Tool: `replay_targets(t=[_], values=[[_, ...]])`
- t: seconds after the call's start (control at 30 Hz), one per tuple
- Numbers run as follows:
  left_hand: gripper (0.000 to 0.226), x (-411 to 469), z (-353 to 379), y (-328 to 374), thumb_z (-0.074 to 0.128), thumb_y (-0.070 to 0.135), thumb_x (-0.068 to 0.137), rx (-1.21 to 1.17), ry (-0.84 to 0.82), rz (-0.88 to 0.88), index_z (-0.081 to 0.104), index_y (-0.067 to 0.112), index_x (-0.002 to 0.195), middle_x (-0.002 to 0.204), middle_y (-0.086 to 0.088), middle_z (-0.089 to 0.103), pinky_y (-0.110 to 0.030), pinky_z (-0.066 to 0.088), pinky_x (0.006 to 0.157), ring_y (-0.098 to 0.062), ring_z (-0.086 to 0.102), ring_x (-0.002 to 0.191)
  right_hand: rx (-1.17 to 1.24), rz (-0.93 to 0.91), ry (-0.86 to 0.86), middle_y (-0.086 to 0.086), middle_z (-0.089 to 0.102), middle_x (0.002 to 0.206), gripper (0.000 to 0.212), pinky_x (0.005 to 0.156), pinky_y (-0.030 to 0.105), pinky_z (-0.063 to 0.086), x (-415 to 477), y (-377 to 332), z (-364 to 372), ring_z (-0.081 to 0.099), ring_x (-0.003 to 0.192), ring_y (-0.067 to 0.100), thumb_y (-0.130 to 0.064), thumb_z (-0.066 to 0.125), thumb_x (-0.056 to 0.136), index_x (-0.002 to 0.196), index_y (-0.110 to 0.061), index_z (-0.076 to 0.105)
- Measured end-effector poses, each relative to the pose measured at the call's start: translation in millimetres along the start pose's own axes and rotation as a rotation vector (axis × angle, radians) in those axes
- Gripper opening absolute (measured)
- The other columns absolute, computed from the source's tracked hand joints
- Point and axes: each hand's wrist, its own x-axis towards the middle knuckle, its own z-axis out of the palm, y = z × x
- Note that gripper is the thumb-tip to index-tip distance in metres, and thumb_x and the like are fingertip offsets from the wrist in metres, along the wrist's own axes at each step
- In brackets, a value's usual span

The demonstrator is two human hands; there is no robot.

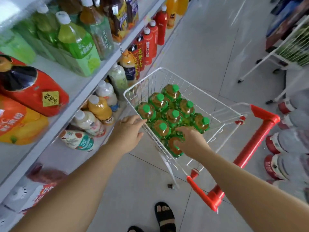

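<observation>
A small white wire shopping cart (222, 114) with a red handle (255, 144) stands in the aisle. Several green-capped bottles of amber drink (172, 113) fill it upright. My right hand (192, 141) reaches into the cart, and its fingers curl round the top of the nearest green bottle (173, 148), hiding the cap. My left hand (128, 131) rests on the cart's left rim with fingers nearly straight, touching the wire beside a bottle.
Shelves (93, 77) on the left hold green, orange, red and white drink bottles. Packs of water bottles with red caps (284, 148) sit on the floor at right. A white wire rack (292, 47) stands at the far right. My sandalled foot (164, 215) is below.
</observation>
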Motion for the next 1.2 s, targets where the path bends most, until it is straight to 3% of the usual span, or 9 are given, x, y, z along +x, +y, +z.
replay_targets(t=[0.2,0.3,0.4,0.5,0.63,0.83,0.93,1.07,1.2], values=[[0.063,71.2,21.7,-34.6,0.031,0.055,0.094,0.191,-0.104,0.037,0.016,0.029,0.149,0.158,0.003,0.012,-0.05,0.018,0.114,-0.022,0.006,0.146,-0.11,-0.075,0.058,0.007,0.041,0.14,0.061,0.077,0.035,0.055,78.1,-2.6,25.8,0.061,0.087,0.018,-0.038,0.057,0.089,0.143,-0.027,0.031],[0.097,90.5,26.9,-56.6,0.011,0.086,0.07,0.116,-0.102,0.033,0.031,0.028,0.145,0.153,0.003,0.028,-0.047,0.016,0.115,-0.018,0.01,0.145,-0.199,-0.245,0.114,0.005,0.036,0.144,0.066,0.082,0.036,0.055,112.5,-19.5,30.2,0.062,0.094,0.019,-0.048,0.056,0.088,0.144,-0.03,0.026],[0.126,95.4,34.6,-74.5,-0.012,0.097,0.041,0.115,0.036,0.115,0.06,0.025,0.115,0.121,0.004,0.056,-0.035,0.031,0.104,-0.016,0.035,0.128,-0.298,-0.45,0.119,0.003,0.052,0.125,0.053,0.082,0.035,0.055,137.5,-42.2,33.7,0.059,0.097,0.019,-0.052,0.053,0.088,0.134,-0.028,0.042],[0.1,95.1,40.1,-76.8,0.006,0.09,0.055,0.213,0.088,0.114,0.064,0.023,0.102,0.107,0.008,0.06,-0.039,0.025,0.106,-0.015,0.044,0.115,-0.425,-0.501,0.153,0.001,0.061,0.102,0.038,0.075,0.034,0.055,151.9,-56.1,41.3,0.059,0.084,0.017,-0.051,0.056,0.087,0.111,-0.021,0.058],[0.081,81.0,43.4,-71.8,0.02,0.078,0.063,0.248,0.111,0.053,0.063,0.022,0.102,0.108,0.007,0.059,-0.041,0.011,0.112,-0.016,0.044,0.117,-0.519,-0.52,0.182,0.001,0.064,0.104,0.03,0.08,0.032,0.052,152.7,-64.2,49.3,0.059,0.092,0.019,-0.036,0.061,0.087,0.113,-0.02,0.061],[0.075,27.4,61.5,-70.2,0.018,0.081,0.057,0.213,0.2,0.007,0.06,0.026,0.083,0.083,0.011,0.053,-0.034,0.036,0.084,-0.012,0.047,0.089,-0.561,-0.651,0.055,0.0,0.064,0.108,0.032,0.091,0.03,0.046,118.0,-78.6,58.2,0.056,0.098,0.017,-0.029,0.063,0.086,0.115,-0.018,0.063],[0.069,6.1,74.0,-71.1,0.019,0.076,0.063,0.166,0.23,-0.019,0.057,0.023,0.084,0.086,0.01,0.054,-0.03,0.028,0.066,-0.009,0.039,0.082,-0.518,-0.665,0.043,-0.001,0.063,0.103,0.03,0.087,0.029,0.048,112.1,-80.7,73.1,0.057,0.095,0.017,-0.03,0.067,0.082,0.11,-0.019,0.063],[0.063,-16.3,82.6,-72.3,0.01,0.081,0.055,0.087,0.256,-0.063,0.04,0.028,0.066,0.072,0.014,0.037,-0.028,0.024,0.064,-0.009,0.032,0.082,-0.39,-0.671,0.113,-0.001,0.06,0.093,0.024,0.078,0.031,0.052,105.2,-80.0,93.5,0.057,0.085,0.016,-0.029,0.072,0.077,0.096,-0.017,0.062],[0.087,-33.2,92.3,-70.1,0.005,0.082,0.061,0.067,0.303,-0.118,0.057,0.029,0.108,0.109,0.011,0.052,-0.029,0.033,0.081,-0.013,0.04,0.108,-0.301,-0.722,0.17,0.0,0.059,0.088,0.016,0.066,0.024,0.048,90.5,-80.6,102.0,0.055,0.078,0.014,-0.025,0.068,0.078,0.089,-0.014,0.064]])
